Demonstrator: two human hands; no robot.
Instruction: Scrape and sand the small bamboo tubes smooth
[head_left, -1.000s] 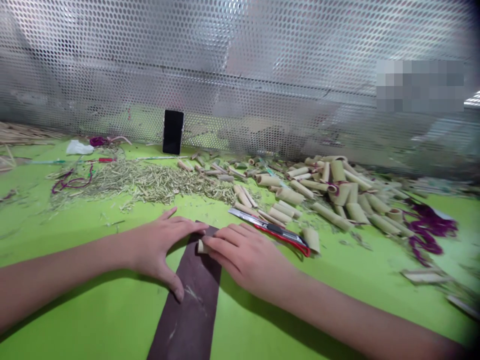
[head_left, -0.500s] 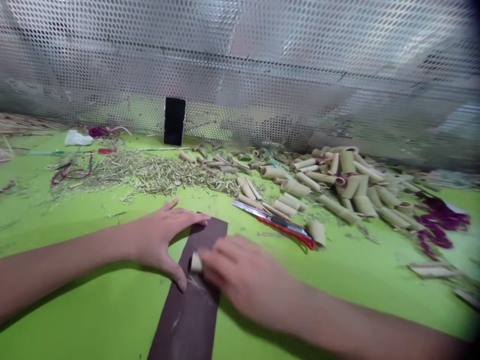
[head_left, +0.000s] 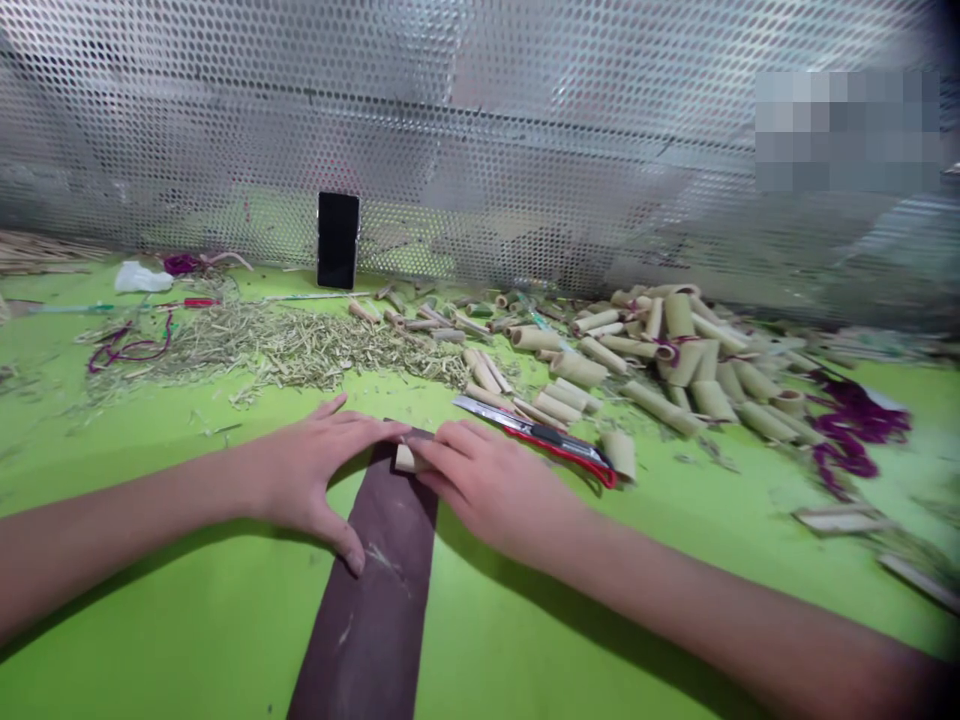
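Observation:
A strip of dark brown sandpaper lies lengthwise on the green tabletop, with a little pale dust on it. My left hand is spread, its thumb and forefinger touching the strip's left side and far end. Between the fingers of my right hand is a short pale bamboo tube, pressed against the sandpaper near its far end. Part of the tube is hidden by those fingers. Just beyond my right hand lies a red box cutter with its blade out, beside another short bamboo tube.
Bamboo pieces are heaped at the back right, beside purple yarn. Thin shavings spread across the back left. A phone leans upright against a perforated metal screen. Split slivers lie at the right.
My right hand has slid the bamboo tube away from me along the sandpaper to its far end. My left hand keeps its place on the strip. The view has shifted slightly.

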